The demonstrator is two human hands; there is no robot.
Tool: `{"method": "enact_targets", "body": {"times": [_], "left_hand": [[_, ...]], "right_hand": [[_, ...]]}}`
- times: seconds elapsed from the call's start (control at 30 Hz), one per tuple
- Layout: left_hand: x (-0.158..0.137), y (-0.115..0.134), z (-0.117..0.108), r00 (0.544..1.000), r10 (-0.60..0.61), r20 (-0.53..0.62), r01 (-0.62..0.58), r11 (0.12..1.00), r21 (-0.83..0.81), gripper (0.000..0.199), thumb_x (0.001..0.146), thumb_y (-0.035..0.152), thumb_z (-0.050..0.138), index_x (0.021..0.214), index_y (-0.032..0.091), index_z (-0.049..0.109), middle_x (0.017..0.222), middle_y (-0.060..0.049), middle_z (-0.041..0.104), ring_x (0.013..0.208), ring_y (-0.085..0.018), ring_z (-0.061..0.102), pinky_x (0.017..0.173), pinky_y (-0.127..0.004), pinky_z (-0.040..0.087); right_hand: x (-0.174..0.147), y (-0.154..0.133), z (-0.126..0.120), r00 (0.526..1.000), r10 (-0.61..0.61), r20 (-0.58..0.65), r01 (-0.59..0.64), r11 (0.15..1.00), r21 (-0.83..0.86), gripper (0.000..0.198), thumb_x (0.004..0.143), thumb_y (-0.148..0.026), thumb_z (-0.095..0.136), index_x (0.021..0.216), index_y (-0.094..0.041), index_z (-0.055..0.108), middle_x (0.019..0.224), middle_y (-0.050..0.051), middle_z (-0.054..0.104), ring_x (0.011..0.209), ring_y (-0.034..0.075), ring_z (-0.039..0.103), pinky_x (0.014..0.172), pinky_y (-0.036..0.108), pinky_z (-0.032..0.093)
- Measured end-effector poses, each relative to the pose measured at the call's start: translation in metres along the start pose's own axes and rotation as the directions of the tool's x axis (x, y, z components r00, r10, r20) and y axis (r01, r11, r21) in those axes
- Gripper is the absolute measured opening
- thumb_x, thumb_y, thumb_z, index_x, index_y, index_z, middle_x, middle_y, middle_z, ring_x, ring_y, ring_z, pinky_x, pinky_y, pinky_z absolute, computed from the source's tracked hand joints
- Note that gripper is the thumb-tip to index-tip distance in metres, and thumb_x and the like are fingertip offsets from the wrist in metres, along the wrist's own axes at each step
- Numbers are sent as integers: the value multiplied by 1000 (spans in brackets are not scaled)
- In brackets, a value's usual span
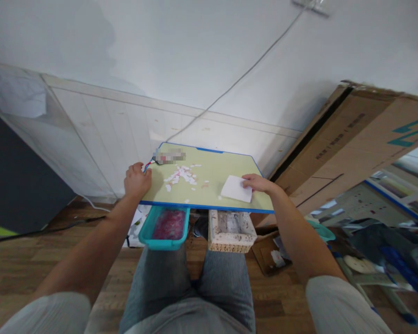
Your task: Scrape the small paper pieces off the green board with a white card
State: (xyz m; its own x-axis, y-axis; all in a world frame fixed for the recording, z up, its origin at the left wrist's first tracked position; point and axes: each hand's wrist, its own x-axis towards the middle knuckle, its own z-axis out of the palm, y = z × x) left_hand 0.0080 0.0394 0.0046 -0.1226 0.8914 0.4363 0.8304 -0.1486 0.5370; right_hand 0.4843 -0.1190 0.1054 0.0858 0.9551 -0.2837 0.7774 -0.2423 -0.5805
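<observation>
Forearms [301,229] are reaching up from the lower corners; right of centre, the right hand [257,182] is pinching a white pad [234,189]; left of centre, the left hand [138,182] is half-curling at the tabletop's [226,162] edge, whether gripping unclear.

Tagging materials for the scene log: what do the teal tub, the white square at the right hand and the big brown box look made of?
Teal tub: probably plastic, smooth, with an evenly coloured, moulded-looking rim.
White square: matt, possibly paper or thin foam; no clear texture shows, so open.
Brown box: most likely cardboard, matt, judging by its printed marks and worn top edge.
</observation>
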Motion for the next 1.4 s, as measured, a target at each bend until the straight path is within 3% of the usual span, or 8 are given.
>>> {"method": "enact_targets", "body": {"times": [0.13, 0.27, 0.53, 0.77, 0.9, 1.1, 1.23, 1.4], "left_hand": [[0, -1, 0, 1000, 5, -17, -4, 1000, 31, 45, 99, 39, 47, 134, 12, 52, 132, -22, 55, 124, -35, 52, 104, -49, 43], [-1, 1, -3, 1000, -12, -9, 13, 998, 57, 43, 100, 38, 46, 134, 13, 53, 130, -21, 56, 123, -33, 53, 103, -47, 45], [-1, 0, 0, 999, -26, -19, 28, 996, 89, 42, 99, 38, 46, 133, 14, 53, 130, -21, 57, 122, -34, 55, 101, -48, 47], [-2, 2, -1, 999, -28, -16, 30, 995, 98, 41, 98, 37, 46, 133, 15, 53, 130, -21, 57, 123, -35, 55, 101, -50, 47], [-5, 8, -7, 999, -36, 4, 35, 995, 94, 42, 100, 38, 44, 133, 14, 53, 130, -22, 56, 123, -35, 55, 101, -49, 47], [-4, 7, -8, 999, -43, 13, 43, 997, 64, 39, 101, 37, 43, 132, 16, 53, 130, -20, 57, 123, -32, 55, 102, -45, 46], [-1, 0, -1, 998, -61, 4, 61, 997, 45, 37, 101, 36, 43, 132, 17, 54, 130, -18, 58, 123, -31, 55, 101, -44, 47], [-1, -5, 1, 999, -33, 13, 33, 999, 27, 35, 100, 35, 45, 129, 20, 57, 127, -16, 59, 121, -31, 56, 99, -45, 48]], "right_hand": [[3, 19, -20, 969, 154, -195, -157, 988, -1, 27, 88, -27, 58, 107, -11, 68, 86, 8, 69, 82, 21, 64, 65, 28, 50], [8, 30, -10, 957, 217, -191, -221, 975, -2, 30, 99, -37, 60, 113, -12, 66, 99, 7, 69, 80, 18, 65, 69, 32, 55], [13, 9, 24, 998, 56, -26, -56, 998, -18, 29, 75, -26, 62, 101, -13, 70, 85, 4, 69, 71, 16, 60, 56, 22, 43], [22, -9, 29, 995, -97, 22, 98, 995, -27, 24, 67, -27, 60, 86, -16, 71, 76, 2, 68, 73, 17, 58, 61, 24, 43], [8, -4, 25, 984, -168, 62, 170, 985, -16, 20, 65, -29, 61, 77, -16, 70, 73, 1, 67, 73, 18, 57, 65, 26, 44], [-12, 11, 24, 986, -166, -26, 167, 985, 44, 26, 68, -34, 60, 83, -15, 70, 81, 3, 70, 76, 20, 61, 65, 27, 46], [13, -5, 51, 980, -93, -173, 112, 988, 106, 31, 75, -32, 57, 98, -14, 67, 90, 8, 73, 78, 21, 65, 65, 27, 49], [69, -48, 79, 972, -25, -232, 71, 979, 190, 40, 78, -28, 59, 115, -15, 64, 105, 10, 76, 81, 21, 69, 63, 26, 54]]}}
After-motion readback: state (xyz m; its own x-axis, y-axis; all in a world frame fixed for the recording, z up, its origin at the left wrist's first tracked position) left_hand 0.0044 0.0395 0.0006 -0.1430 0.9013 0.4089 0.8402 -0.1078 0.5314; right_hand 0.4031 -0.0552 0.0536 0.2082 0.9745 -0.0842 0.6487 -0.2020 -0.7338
